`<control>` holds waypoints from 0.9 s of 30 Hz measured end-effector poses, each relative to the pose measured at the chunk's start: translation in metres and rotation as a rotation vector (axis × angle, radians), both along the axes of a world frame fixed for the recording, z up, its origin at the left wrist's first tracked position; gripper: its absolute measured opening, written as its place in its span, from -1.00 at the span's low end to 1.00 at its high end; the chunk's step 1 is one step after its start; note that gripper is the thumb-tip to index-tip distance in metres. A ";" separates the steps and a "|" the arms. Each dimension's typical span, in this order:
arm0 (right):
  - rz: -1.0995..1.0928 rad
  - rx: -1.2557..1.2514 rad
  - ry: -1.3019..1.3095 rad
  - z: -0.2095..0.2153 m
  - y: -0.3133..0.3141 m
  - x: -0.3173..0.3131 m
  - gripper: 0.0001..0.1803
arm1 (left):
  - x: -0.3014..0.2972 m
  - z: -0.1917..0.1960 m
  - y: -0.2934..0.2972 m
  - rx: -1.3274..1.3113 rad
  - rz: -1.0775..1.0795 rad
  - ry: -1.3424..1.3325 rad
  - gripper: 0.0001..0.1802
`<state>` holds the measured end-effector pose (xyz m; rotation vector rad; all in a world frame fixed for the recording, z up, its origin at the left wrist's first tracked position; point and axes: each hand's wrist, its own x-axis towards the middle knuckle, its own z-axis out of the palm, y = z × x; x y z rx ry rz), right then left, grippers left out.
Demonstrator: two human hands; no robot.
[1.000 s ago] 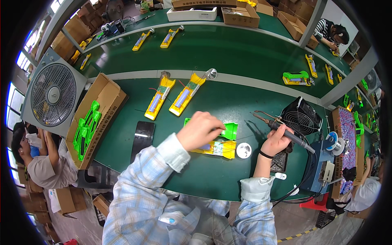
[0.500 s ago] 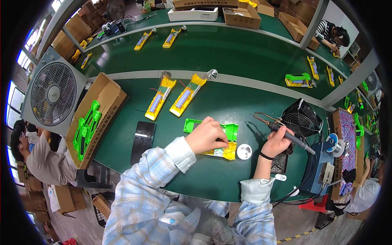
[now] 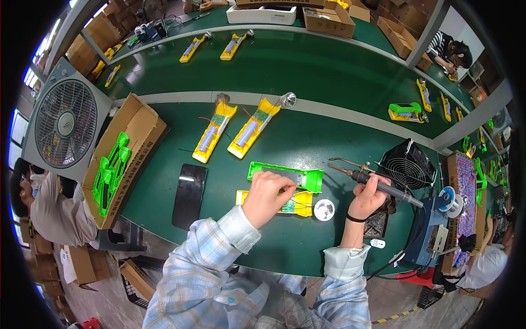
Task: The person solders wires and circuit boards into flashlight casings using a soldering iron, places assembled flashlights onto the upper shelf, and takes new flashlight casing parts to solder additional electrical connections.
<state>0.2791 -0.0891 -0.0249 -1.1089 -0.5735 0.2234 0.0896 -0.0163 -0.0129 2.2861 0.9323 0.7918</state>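
My left hand (image 3: 267, 198) is closed in a pinch above an open flashlight, a thin dark wire at its fingertips. Beneath it lie the yellow half shell (image 3: 304, 204) with a green circuit board and, just beyond, the green half shell (image 3: 312, 180). A round silver reflector (image 3: 324, 209) sits at the yellow shell's right end. My right hand (image 3: 367, 198) grips a soldering iron (image 3: 390, 191), a thin curved tube beside its tip. The tip points left, held up in the air right of the green shell. My left palm and fingers hide part of both shells.
Two opened yellow flashlights (image 3: 246, 131) lie farther back. At left are a black phone (image 3: 189, 196), a carton (image 3: 148, 118) of green shells and a grey fan (image 3: 66, 123). A small black fan (image 3: 406, 169), a blue soldering station (image 3: 422, 222) and a solder spool (image 3: 450, 203) stand right.
My left hand has shifted left and a little down, uncovering more of both shells. The soldering iron has moved slightly left, its tip a bit lower.
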 end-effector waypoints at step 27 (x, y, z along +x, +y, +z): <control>0.446 -0.280 -0.527 0.035 0.028 0.011 -0.90 | -0.006 -0.006 0.014 -0.215 -0.081 -0.076 -0.90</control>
